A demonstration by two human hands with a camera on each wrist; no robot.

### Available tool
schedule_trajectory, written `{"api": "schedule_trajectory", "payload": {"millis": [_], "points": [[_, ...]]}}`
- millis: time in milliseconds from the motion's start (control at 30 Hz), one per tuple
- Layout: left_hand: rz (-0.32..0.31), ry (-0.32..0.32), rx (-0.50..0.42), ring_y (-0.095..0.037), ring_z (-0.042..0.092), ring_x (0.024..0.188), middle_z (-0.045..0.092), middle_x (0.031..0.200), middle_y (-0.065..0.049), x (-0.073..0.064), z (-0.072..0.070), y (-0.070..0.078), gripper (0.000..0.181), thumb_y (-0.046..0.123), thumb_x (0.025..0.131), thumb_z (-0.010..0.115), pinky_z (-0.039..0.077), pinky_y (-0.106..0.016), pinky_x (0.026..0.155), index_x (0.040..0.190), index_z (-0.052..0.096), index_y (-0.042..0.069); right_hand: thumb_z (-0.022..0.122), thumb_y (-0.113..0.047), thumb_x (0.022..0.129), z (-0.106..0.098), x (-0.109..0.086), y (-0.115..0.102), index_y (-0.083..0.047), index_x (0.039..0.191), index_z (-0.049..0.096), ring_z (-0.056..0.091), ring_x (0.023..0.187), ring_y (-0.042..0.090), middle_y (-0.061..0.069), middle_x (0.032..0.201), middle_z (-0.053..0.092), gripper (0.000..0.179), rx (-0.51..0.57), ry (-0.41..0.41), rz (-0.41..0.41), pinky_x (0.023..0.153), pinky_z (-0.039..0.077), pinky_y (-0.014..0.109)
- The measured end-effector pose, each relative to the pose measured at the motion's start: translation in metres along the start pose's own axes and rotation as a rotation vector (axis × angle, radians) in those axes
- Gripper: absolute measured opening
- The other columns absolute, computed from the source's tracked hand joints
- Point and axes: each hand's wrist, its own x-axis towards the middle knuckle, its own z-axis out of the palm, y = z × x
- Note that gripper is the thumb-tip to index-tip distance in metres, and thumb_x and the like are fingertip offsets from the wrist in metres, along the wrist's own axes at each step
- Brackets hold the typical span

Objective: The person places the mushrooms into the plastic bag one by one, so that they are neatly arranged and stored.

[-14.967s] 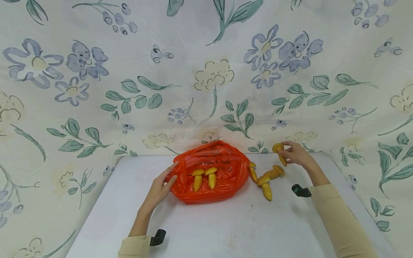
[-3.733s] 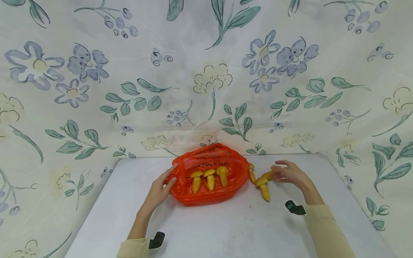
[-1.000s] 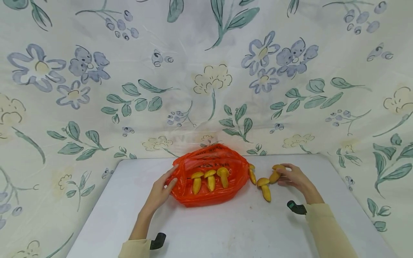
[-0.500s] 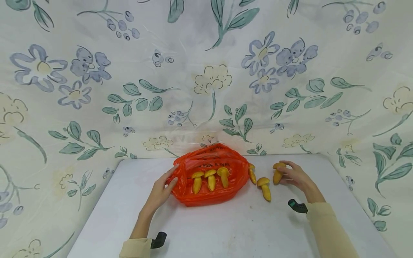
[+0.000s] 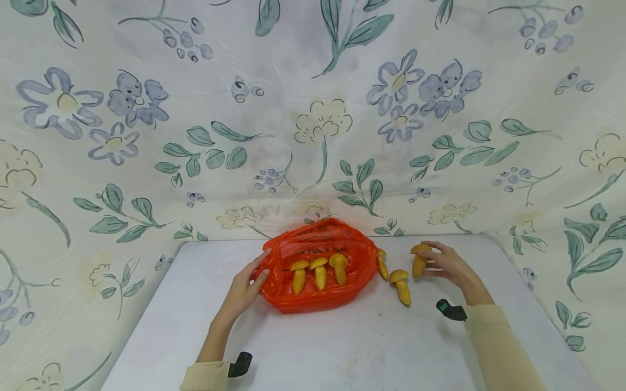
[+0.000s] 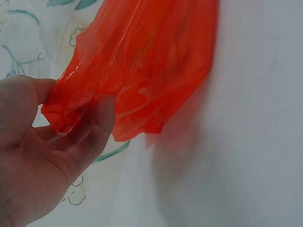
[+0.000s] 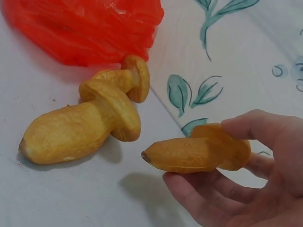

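My left hand (image 5: 244,290) grips the left edge of a red plastic bag (image 5: 323,301). In the left wrist view the thumb and fingers pinch the crumpled plastic (image 6: 142,85). Three yellow mushrooms (image 5: 320,276) show side by side within the bag's mouth. To the right of the bag, my right hand (image 5: 447,266) holds a yellow-brown mushroom (image 5: 418,263), its cap toward the back. The right wrist view shows thumb and fingers around the cap of this mushroom (image 7: 182,155), with its stem sticking out and a shadow on the table below.
One mushroom (image 5: 402,288) lies on the white table (image 5: 342,353) between bag and right hand. Another mushroom (image 5: 382,264) lies against the bag's right side. A floral cloth (image 5: 313,163) hangs behind the table's back edge.
Since 15 seconds ago a third mushroom has come into the bag's mouth. Lately my right hand has picked up another mushroom, turned it more upright and shifted it slightly back. My left hand stays put.
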Motion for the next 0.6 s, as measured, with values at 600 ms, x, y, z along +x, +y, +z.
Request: {"api": "schedule_trajectory", "payload": {"millis": [600], "points": [[0.02,-0.004,-0.019,-0.034,0.052,0.131,0.046,0.152,-0.01,0.003,0.0,-0.008,0.052,0.019,0.101,0.054,0.052,-0.05,0.1,0.151,0.039,0.028,0.051,-0.034,0.101,0.002,0.003,-0.013,-0.007,0.154,0.024,0.048,0.129,0.044,0.028,0.146,0.039,0.065,-0.038,-0.04,-0.053,0.095,0.056,0.042]]}}
